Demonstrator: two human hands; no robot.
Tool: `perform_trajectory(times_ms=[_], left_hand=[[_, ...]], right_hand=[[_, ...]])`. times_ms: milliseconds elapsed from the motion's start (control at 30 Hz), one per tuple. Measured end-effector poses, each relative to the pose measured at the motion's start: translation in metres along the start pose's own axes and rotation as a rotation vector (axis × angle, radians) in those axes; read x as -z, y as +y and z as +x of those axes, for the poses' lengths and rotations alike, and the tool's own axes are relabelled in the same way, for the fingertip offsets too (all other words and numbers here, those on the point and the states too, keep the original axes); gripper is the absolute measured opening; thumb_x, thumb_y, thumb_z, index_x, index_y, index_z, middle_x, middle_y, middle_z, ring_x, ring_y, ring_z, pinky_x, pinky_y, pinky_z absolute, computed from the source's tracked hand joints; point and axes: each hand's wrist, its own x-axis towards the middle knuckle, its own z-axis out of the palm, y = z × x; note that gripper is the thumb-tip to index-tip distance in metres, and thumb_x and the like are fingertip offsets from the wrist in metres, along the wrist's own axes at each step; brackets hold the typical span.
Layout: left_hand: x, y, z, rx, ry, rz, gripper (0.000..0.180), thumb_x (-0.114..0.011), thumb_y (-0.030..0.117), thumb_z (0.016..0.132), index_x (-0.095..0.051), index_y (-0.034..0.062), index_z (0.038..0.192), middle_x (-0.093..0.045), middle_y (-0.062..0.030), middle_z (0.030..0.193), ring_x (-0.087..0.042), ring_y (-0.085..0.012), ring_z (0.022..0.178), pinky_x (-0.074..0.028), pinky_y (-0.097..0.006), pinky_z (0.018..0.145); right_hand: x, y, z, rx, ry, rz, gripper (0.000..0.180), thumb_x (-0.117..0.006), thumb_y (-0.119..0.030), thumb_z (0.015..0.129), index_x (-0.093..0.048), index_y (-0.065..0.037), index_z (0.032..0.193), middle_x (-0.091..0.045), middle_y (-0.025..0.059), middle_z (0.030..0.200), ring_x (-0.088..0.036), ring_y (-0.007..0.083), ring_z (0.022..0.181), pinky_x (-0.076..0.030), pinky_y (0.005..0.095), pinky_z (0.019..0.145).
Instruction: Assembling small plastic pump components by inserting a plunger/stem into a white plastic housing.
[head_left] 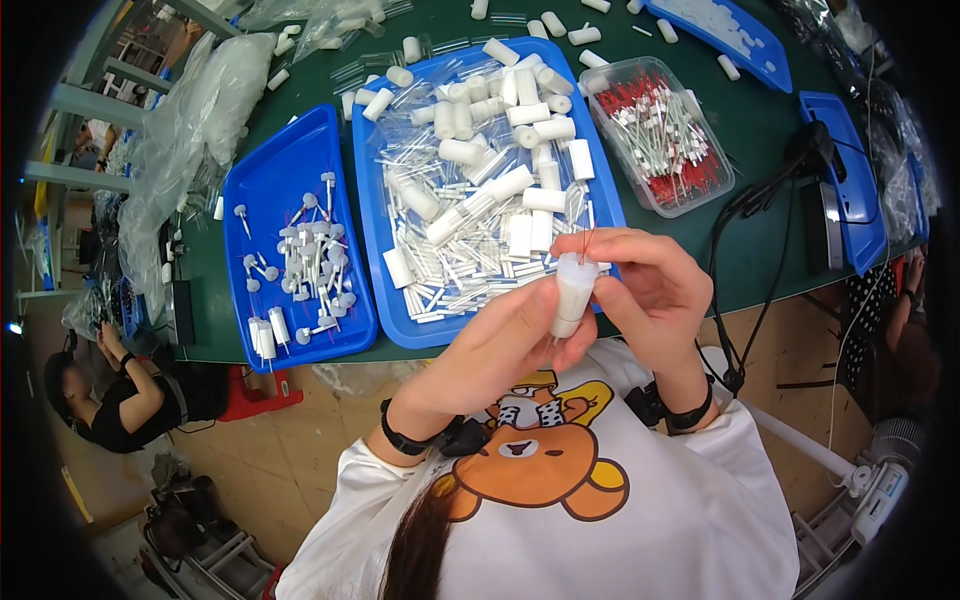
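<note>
My left hand (510,325) is closed around a small white cylinder (573,298), held upright just in front of my chest. A paler cap-like piece sits at its top, with thin red wires (586,243) rising from it. My right hand (662,285) is curled at the top of the cylinder, its index fingertip at the wires and its thumb by the cylinder's side. Just beyond both hands lies a large blue tray (372,215) heaped with white foam cylinders (462,152), thin white sticks (440,275) and clear plastic tubes.
A smaller blue tray (240,180) at left holds white-headed pieces and several assembled cylinders. A clear box (722,178) of red-and-white wired parts stands at right. Black cables (745,250) hang over the table's right edge. Another person (120,400) sits at far left.
</note>
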Motion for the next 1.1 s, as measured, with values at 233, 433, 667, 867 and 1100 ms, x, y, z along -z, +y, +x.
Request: perform_trajectory(times_ms=[233, 433, 667, 867, 1100], left_hand=[[0.000, -0.003, -0.003, 0.038, 0.017, 0.090, 0.039, -0.027, 0.037, 0.101, -0.046, 0.0034, 0.108, -0.045, -0.0001, 0.080, -0.039, -0.0065, 0.069, -0.033, -0.019, 0.059], [-0.006, -0.007, -0.004, 0.033, 0.136, 0.054, 0.047, -0.032, 0.035, 0.099, -0.047, -0.0068, 0.116, -0.046, -0.0026, 0.073, -0.042, -0.0101, 0.065, -0.035, -0.024, 0.059], [-0.006, -0.016, -0.006, 0.051, 0.109, -0.067, 0.040, -0.033, 0.026, 0.097, -0.047, -0.0062, 0.114, -0.044, -0.0013, 0.076, -0.041, -0.0103, 0.064, -0.034, -0.024, 0.058], [-0.010, -0.035, -0.009, 0.080, 0.127, -0.059, 0.037, -0.032, 0.023, 0.095, -0.048, -0.0051, 0.112, -0.043, -0.0007, 0.075, -0.040, -0.0110, 0.064, -0.034, -0.024, 0.058], [-0.008, -0.059, -0.013, 0.101, 0.070, -0.151, 0.027, -0.031, 0.025, 0.096, -0.047, 0.0034, 0.102, -0.045, -0.0010, 0.077, -0.040, -0.0100, 0.066, -0.036, -0.023, 0.060]], right_hand=[[0.003, -0.004, -0.001, 0.077, -0.036, -0.265, 0.029, -0.071, 0.007, 0.069, -0.064, 0.004, 0.096, -0.066, 0.0179, 0.098, -0.065, 0.0265, 0.090, -0.053, 0.0322, 0.075], [0.002, -0.006, -0.007, 0.008, -0.026, -0.207, 0.027, -0.076, 0.004, 0.067, -0.064, 0.002, 0.091, -0.066, 0.0157, 0.094, -0.065, 0.0237, 0.088, -0.052, 0.0301, 0.074], [0.008, -0.004, -0.021, -0.115, -0.088, -0.107, 0.020, -0.069, 0.007, 0.072, -0.064, 0.002, 0.090, -0.066, 0.0150, 0.093, -0.065, 0.0237, 0.090, -0.051, 0.0307, 0.077], [0.009, -0.015, -0.033, -0.022, -0.106, -0.410, 0.017, -0.068, 0.008, 0.071, -0.064, 0.002, 0.086, -0.067, 0.0128, 0.087, -0.065, 0.0236, 0.082, -0.051, 0.0298, 0.072], [0.018, -0.018, -0.056, 0.019, -0.187, -0.535, 0.020, -0.070, 0.006, 0.068, -0.062, 0.003, 0.087, -0.066, 0.0111, 0.084, -0.063, 0.0248, 0.078, -0.049, 0.0326, 0.070]])
